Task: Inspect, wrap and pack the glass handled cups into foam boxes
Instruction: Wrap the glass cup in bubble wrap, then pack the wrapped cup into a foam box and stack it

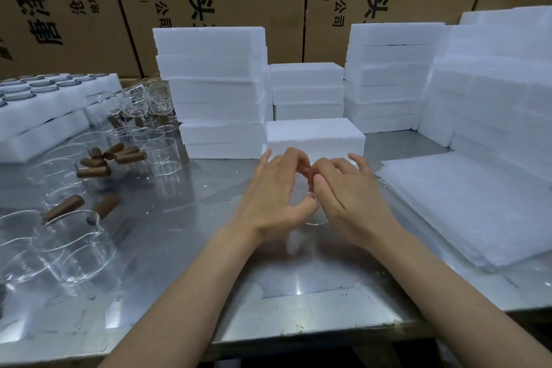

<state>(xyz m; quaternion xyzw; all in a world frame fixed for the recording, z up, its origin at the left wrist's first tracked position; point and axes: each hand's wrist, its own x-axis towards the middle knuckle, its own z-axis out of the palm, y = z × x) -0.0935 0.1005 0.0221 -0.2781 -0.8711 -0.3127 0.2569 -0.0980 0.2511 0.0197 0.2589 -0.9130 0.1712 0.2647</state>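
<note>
While the left hand (270, 197) curls its thumb and fingers round a clear glass cup (310, 206) just above the steel table (185, 248), the right hand (346, 197) cups its other side with bent fingers, both in front of a closed foam box (313, 134).

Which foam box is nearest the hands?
The single foam box lying alone on the table just beyond the fingertips; all the others sit in stacks farther back.
</note>
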